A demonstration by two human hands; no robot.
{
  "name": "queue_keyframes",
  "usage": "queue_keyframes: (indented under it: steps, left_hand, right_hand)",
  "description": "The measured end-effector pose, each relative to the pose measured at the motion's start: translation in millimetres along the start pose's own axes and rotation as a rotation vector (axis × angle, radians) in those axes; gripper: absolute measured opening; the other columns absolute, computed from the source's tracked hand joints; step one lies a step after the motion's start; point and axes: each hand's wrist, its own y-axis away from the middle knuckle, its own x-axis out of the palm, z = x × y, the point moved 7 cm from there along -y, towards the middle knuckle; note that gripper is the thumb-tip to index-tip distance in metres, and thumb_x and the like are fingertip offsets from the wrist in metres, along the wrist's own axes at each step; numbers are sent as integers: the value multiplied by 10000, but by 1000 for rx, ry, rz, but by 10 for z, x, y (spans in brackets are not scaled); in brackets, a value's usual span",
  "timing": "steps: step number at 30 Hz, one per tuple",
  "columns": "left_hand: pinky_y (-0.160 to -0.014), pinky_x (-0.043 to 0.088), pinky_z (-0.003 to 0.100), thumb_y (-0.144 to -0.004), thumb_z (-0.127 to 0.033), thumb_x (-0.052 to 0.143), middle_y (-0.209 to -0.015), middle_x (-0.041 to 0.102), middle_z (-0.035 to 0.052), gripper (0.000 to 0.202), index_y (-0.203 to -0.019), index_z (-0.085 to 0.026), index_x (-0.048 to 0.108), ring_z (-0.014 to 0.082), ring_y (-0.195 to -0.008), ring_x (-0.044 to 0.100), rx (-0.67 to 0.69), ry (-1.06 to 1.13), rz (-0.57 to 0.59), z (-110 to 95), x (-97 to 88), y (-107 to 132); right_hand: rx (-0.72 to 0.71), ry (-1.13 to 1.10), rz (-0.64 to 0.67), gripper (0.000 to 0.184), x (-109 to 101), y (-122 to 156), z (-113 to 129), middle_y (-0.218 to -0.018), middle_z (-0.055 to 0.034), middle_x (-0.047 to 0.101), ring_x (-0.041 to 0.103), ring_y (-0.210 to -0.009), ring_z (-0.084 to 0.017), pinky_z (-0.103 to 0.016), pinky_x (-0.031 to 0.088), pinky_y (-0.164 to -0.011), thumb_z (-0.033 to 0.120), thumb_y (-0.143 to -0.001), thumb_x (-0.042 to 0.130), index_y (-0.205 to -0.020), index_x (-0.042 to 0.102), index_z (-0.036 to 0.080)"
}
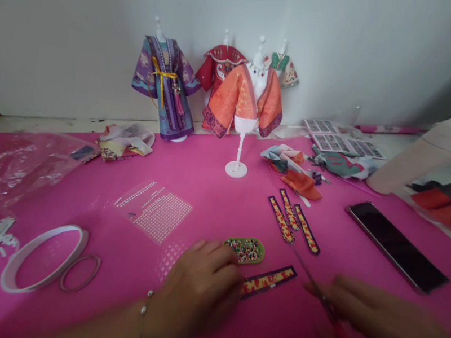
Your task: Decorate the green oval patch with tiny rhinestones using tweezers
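My left hand (197, 290) rests knuckles-up on the pink mat (220, 202), fingers curled on the left end of a dark patterned paper strip (270, 282). Just beyond its fingers lies a small green oval tray of coloured beads (245, 249). My right hand (387, 337), blurred by motion, grips thin scissors (314, 283) whose tip points toward three more patterned strips (294, 221). An orange paper robe hangs on a white mannequin stand (244, 120) at the back middle.
Paper-dressed mannequins: purple robe (163, 88), red one (220, 65). Two tape rings (44, 257), a rhinestone sticker sheet (156, 210), a clear plastic bag (8, 163) on the left. A black phone (397, 246), white bottle (428, 155), paper scraps (297, 172) on the right.
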Motion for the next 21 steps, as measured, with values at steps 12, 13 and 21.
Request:
queue_keyframes:
  steps: [12,13,21]
  left_hand:
    - [-1049,689,537,-1039,-118,687,-1374,818,138,448,-1459,-244,595,325,-1251,792,-225,78,15,403,74,76]
    - [-1043,690,528,-1031,-114,685,-1360,820,134,449,-1453,-241,596,320,-1234,793,-228,81,20,401,79,74]
    - [-993,682,499,-1039,-111,702,-1271,832,108,371,-1382,-234,630,304,-1134,793,-246,86,44,386,119,51]
  right_hand:
    - [6,-181,148,657,340,255,80,-1030,61,918,861,-664,-209,-244,645,-551,101,-892,607,-1464,722,402]
    - [20,-202,183,611,360,263,77,-1018,66,909,854,-667,-196,-236,632,-551,93,-897,610,-1414,728,397]
    - [36,-99,99,259,289,197,5,-797,90,780,715,-486,-168,-262,490,-414,255,-1089,596,-1313,654,371]
